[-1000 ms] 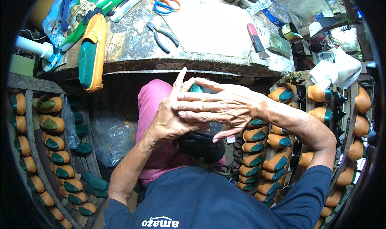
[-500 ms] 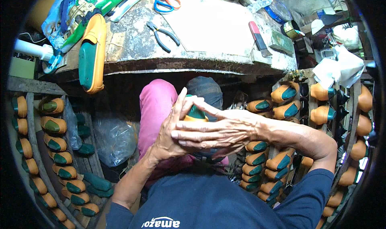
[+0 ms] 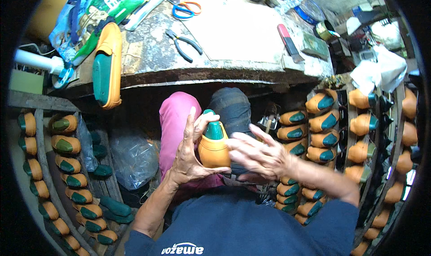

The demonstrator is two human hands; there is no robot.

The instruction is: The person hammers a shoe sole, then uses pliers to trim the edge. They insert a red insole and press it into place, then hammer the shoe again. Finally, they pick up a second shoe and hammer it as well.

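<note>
Above my lap, my left hand (image 3: pixel 184 155) grips a tan leather shoe (image 3: pixel 214 153) from its left side, thumb under the near end and fingers at the far end. A green shoe last (image 3: pixel 213 130) fills the shoe, showing at its opening. To the right of the shoe, my right hand (image 3: pixel 265 155) is open with fingers stretched out, slightly blurred. Its fingertips are close to the leather; whether they touch I cannot tell. Another tan loafer (image 3: pixel 116 45) with a green last lies at the bench's left front, its near end jutting over the edge.
On the workbench (image 3: pixel 148 49) lie pliers (image 3: pixel 184 46), scissors (image 3: pixel 186 10), a red-handled knife (image 3: pixel 290 42) and a green block (image 3: pixel 315 46). Wooden racks of tan shoes on lasts (image 3: pixel 67 144) flank me on both sides. A clear plastic bag (image 3: pixel 133 159) sits to the left of my knees.
My right hand has come off the shoe and moved to the right. The shoe, previously mostly covered by both hands, now shows in my left hand. The view has shifted slightly.
</note>
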